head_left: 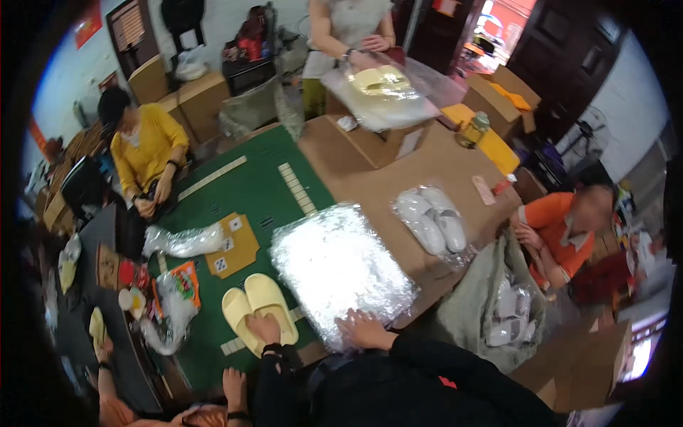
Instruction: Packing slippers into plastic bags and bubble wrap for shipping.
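A pair of pale yellow slippers [260, 307] lies side by side at the near edge of the green mat. My left hand [264, 329] is closed on the pair where the two meet, its fingertips partly hidden. To the right, a shiny stack of clear plastic bags [341, 267] covers the near middle of the table. My right hand [361, 330] lies on the near edge of that stack, fingers apart. Beyond it rests a pair of white slippers [430, 220] in clear plastic.
Left of the yellow slippers lie crumpled plastic bags [171, 306] and a yellow board [233, 245]. At right stands a sack [462, 302] of wrapped slippers. Several people sit or stand around the table; one handles bagged yellow slippers [380, 82] on a carton [377, 146].
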The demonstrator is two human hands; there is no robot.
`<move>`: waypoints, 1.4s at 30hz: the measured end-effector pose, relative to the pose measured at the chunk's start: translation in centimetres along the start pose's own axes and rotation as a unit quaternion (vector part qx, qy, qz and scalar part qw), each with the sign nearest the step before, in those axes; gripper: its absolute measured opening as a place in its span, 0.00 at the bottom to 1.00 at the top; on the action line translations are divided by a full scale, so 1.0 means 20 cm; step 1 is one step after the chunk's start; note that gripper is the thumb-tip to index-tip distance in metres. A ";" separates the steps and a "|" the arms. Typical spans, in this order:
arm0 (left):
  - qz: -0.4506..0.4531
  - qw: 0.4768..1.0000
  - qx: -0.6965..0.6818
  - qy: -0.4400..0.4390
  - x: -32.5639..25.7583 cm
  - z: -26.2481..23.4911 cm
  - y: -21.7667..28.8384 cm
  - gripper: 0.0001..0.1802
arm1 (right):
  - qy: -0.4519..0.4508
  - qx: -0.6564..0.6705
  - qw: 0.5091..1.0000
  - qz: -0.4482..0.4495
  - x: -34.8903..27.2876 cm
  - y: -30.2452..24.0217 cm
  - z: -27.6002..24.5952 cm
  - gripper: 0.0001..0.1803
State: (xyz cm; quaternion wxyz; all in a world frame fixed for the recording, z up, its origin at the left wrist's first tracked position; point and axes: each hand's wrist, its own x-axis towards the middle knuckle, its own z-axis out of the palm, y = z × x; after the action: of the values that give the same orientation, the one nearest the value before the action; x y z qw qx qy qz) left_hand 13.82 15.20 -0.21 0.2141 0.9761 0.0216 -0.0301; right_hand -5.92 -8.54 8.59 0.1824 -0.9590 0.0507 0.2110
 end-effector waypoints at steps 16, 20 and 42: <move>0.095 0.942 -0.316 0.065 -0.37 -0.46 0.77 0.25 | 0.069 0.139 0.984 -0.088 0.01 0.14 -0.09 0.30; 0.043 0.914 -0.347 -0.207 -0.56 -0.52 1.18 0.30 | 0.191 0.373 0.907 -0.044 -0.07 0.40 -0.10 0.21; 0.317 0.926 -0.116 -0.166 -0.91 0.09 0.85 0.24 | 0.364 0.240 0.896 0.086 -0.18 1.01 -0.23 0.22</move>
State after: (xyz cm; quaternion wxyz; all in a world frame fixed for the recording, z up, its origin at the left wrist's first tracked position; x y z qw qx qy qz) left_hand -3.55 -1.54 6.49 0.3243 0.8815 -0.3219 -0.1192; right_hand -10.95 -29.01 7.36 0.3570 -0.8876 0.2450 -0.1570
